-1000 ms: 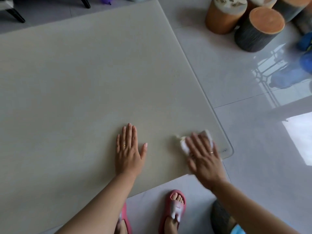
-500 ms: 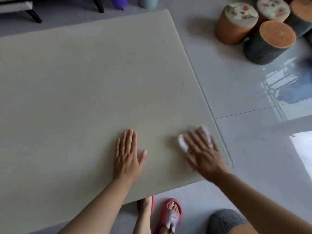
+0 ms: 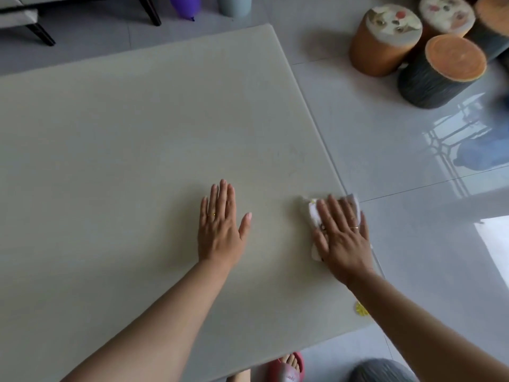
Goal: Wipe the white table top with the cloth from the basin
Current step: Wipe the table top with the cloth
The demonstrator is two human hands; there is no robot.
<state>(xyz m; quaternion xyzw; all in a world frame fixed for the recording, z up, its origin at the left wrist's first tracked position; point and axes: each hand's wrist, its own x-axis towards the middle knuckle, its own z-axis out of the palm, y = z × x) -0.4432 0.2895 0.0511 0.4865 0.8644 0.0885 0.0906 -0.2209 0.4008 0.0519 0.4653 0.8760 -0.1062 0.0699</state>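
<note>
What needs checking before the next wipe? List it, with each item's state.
1. Hold: ok, the right hand presses the cloth flat with straight fingers.
2. Edge: cannot tell, the cloth's far corner lies at the table top's right edge.
3. Support: ok, the left hand rests flat on the top, apart from the cloth.
4. Dampness of the cloth: cannot tell.
5. The basin: cannot tell, not in view.

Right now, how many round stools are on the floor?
5. Four cluster at top right: a cat-face stool, a second cat stool behind, a dark stool nearer, a cropped stool at the edge. A grey stool shows partly at the bottom. More may be out of view.
</note>
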